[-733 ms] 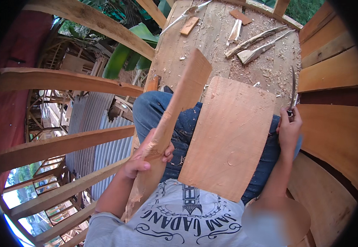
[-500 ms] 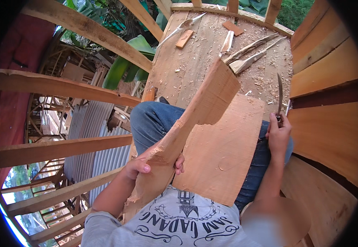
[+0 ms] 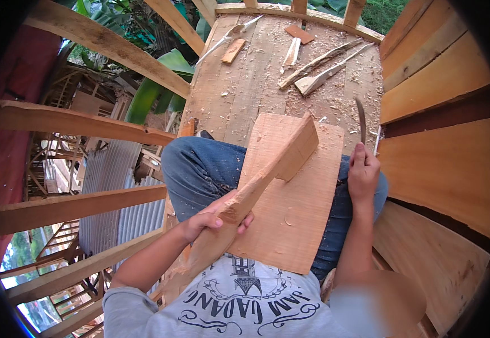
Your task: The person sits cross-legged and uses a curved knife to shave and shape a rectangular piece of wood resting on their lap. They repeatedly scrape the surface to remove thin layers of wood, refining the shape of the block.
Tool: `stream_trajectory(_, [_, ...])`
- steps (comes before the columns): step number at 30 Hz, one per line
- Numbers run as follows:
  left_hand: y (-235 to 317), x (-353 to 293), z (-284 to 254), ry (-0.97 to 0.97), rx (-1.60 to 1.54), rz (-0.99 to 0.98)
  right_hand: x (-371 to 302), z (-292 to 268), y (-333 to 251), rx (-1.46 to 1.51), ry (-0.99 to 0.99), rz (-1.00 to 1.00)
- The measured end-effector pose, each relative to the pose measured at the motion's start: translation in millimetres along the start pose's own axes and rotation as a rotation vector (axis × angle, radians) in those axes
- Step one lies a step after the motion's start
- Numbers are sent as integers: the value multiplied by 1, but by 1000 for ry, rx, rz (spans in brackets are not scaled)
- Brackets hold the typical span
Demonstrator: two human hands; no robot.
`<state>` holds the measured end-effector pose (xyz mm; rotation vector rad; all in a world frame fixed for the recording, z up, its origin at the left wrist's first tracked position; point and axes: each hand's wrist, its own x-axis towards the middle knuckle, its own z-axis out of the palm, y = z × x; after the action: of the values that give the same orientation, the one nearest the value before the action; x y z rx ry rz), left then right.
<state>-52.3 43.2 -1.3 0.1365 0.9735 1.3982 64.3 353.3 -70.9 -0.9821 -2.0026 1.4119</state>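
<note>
My left hand (image 3: 217, 221) is wrapped round the narrow middle of a roughly carved piece of wood (image 3: 267, 172). The carved piece slants from beside my body up and away to the right, its thick squared end farthest off. Beneath that end a flat wooden board (image 3: 298, 217) lies across my lap, with a curl of shaving on it. Over my right knee, my right hand (image 3: 364, 169) grips a knife (image 3: 361, 121) with a slim, slightly curved blade pointing away from me. The blade is apart from the wood, and the fingers cover its handle.
Wood shavings litter the plank floor (image 3: 217, 107). On it lie a roughed-out spoon-like piece (image 3: 312, 83), a split stick (image 3: 327, 61), a small block (image 3: 233, 50) and a thin pale carved spoon (image 3: 231, 36). Slatted rails (image 3: 81, 121) stand at left, wooden panels (image 3: 439, 174) at right.
The carved piece has tilted and its far end has come lower and nearer, over the lap board. My right hand still holds the knife to the side. The whole view has shifted slightly.
</note>
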Motion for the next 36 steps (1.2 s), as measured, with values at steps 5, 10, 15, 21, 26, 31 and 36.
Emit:
stream_trajectory(5, [-4,2,-3,-41,-53,15,-35,15,-29,-210,-161,-106])
stream_trajectory(10, [-9,4,-4,-44,-96,6,-79,31,-58,-330,-372,-199])
stream_trajectory(15, [-12,2,0,-28,-101,2,-71,31,-66,-513,-363,-169])
stream_trajectory(21, [-16,3,-3,-52,-87,25,-32,20,-25,-587,-44,-105])
stream_trajectory(26, [-24,-1,-6,-120,-50,-13,-16,-3,-35,-506,15,28])
stream_trajectory(31, [-30,0,-8,-92,-131,-2,-83,26,-72,-536,-400,-186])
stream_trajectory(36, [-27,-2,-8,-61,-205,-7,-47,-2,-33,-620,-56,-27])
